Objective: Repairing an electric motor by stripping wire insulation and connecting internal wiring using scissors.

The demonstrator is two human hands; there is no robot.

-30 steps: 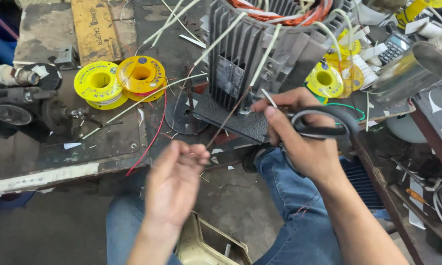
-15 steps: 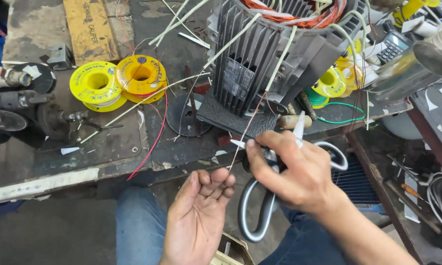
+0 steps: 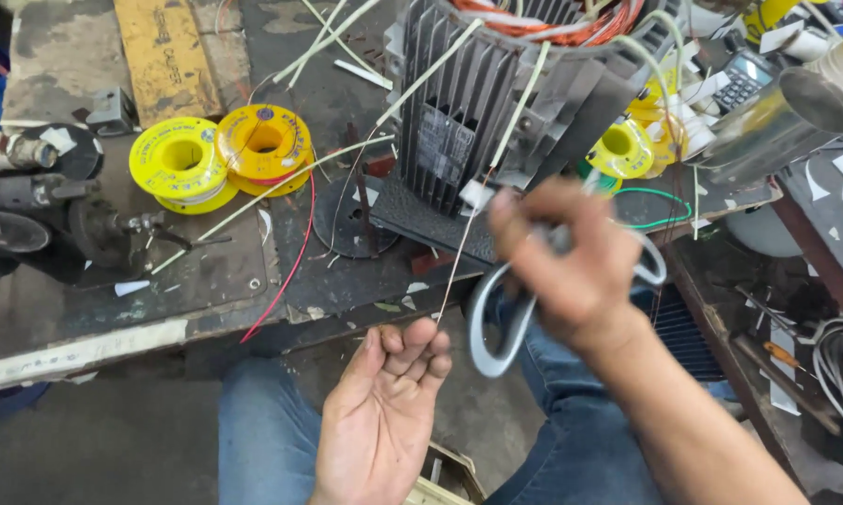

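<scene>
Since half a second back, your right hand rose, fingers clamped on one pair of scissors, handles hanging. Left hand lay palm-up, fingers apart, one thin wire just above it. One motor, two yellow spools sat on bench.

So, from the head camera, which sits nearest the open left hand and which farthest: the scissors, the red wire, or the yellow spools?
1. scissors, just right of the left hand.
2. red wire, up-left, hanging off the bench edge.
3. yellow spools, farther back on the bench.
</scene>
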